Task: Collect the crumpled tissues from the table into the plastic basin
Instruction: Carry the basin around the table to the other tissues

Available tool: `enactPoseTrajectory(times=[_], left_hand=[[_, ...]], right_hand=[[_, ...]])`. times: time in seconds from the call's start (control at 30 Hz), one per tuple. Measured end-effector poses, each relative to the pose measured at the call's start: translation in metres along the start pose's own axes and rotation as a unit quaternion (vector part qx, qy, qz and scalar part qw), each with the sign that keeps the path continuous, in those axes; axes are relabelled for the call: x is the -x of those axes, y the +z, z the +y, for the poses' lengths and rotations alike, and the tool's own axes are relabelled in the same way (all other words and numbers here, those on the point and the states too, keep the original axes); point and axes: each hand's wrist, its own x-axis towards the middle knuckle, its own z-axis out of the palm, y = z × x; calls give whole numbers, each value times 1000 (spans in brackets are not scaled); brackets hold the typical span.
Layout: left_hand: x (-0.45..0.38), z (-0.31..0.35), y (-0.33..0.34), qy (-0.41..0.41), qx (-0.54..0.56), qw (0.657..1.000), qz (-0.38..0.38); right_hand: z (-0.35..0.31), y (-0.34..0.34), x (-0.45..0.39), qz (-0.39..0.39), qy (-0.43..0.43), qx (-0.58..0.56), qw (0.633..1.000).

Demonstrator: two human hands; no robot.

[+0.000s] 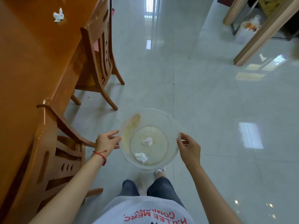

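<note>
Hands (107,140) hold basin (150,113) beside chairs (97,50).

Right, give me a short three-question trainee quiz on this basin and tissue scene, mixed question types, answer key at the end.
1. True or false: the plastic basin rests on the wooden table.
2. How many crumpled tissues lie inside the basin?
3. Multiple choice: where is the tissue on the table that is not yet collected? A) on the table's far part, beside the far chair B) on the near chair's seat C) in the right hand

Key:
1. False. The left hand and right hand hold it by the rim above the floor.
2. Two: one near the middle, one by the near wall.
3. A
</note>
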Motion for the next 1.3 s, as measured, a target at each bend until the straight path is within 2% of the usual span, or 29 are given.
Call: enactPoseTrajectory(times=[0.37, 0.67, 1.1, 1.3], left_hand=[[-104, 117, 67, 27, 8, 998, 50], [-185, 206, 101, 43, -6, 998, 53], [-366, 332, 95, 63, 25, 998, 12], [-433, 382, 94, 69, 22, 997, 23]], right_hand=[[-70, -15, -180, -28, -27, 1, 999], [-124, -11, -297, -35, -44, 3, 998], [-232, 55, -470, -14, -56, 4, 998], [-275, 81, -539, -18, -70, 15, 997]])
